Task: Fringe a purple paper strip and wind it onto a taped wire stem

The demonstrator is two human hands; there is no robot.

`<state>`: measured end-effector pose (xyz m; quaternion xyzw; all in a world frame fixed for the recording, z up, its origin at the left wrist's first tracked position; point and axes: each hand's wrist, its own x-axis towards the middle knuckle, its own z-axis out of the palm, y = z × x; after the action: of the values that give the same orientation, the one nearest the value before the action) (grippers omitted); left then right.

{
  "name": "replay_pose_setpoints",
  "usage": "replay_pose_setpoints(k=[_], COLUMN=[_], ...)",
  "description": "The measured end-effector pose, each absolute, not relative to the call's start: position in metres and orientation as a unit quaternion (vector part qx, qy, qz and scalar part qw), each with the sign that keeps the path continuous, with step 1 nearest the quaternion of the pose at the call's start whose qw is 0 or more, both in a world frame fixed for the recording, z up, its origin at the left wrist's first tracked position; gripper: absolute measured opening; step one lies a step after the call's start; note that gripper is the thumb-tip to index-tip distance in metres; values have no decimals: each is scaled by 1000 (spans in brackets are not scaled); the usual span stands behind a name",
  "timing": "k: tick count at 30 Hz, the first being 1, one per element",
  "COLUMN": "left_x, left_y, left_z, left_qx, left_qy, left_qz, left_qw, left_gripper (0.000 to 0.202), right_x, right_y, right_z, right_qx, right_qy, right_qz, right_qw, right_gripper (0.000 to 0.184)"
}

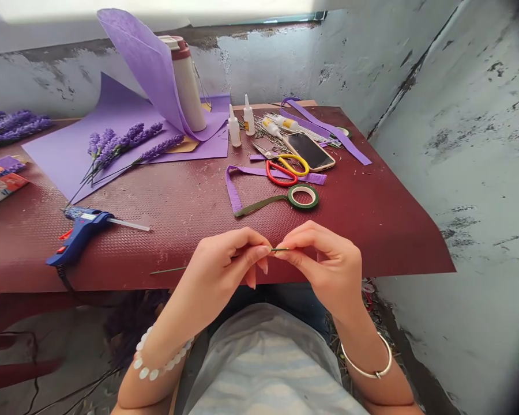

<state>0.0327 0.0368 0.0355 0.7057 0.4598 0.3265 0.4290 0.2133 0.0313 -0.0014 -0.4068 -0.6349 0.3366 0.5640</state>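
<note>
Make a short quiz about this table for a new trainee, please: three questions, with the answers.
1. What do the left hand and the right hand hold between their fingertips?
2. True or false: the green tape roll lies nearer the person than the phone.
3. Which wrist wears the bead bracelet, left or right?

Key: 1. A green wire. 2. True. 3. Left.

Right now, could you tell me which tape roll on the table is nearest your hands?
The green floral tape roll, mid-table, its tape drawn out leftward; the other roll sits farther off, by the far edge.
</note>
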Motion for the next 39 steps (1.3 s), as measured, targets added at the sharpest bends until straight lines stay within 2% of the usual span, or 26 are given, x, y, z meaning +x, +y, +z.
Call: replay_pose_setpoints(k=[3, 10, 28, 35, 39], left_x=[35, 39, 49, 51, 49], left_y=[34, 32, 27, 27, 31], left_z=[38, 38, 31, 25, 27], left_qx=[711, 785, 820, 817, 825], left_qy=[465, 451, 421, 419, 402], left_qz=[327, 337, 380, 393, 375], left_qw=[415, 257, 73, 34, 133], left_gripper=[18, 11, 5, 5, 5], right_x=[214, 214, 214, 215, 222], right_y=[29, 26, 22, 23, 25], right_z=[0, -3, -4, -5, -1], right_qx=[-404, -378, -413, -424, -412], right_qy=[-638, -608, -555, -575, -609], right_qz=[332, 377, 411, 366, 333], right_qw=[565, 588, 594, 597, 590], right_gripper=[12, 11, 8, 9, 11])
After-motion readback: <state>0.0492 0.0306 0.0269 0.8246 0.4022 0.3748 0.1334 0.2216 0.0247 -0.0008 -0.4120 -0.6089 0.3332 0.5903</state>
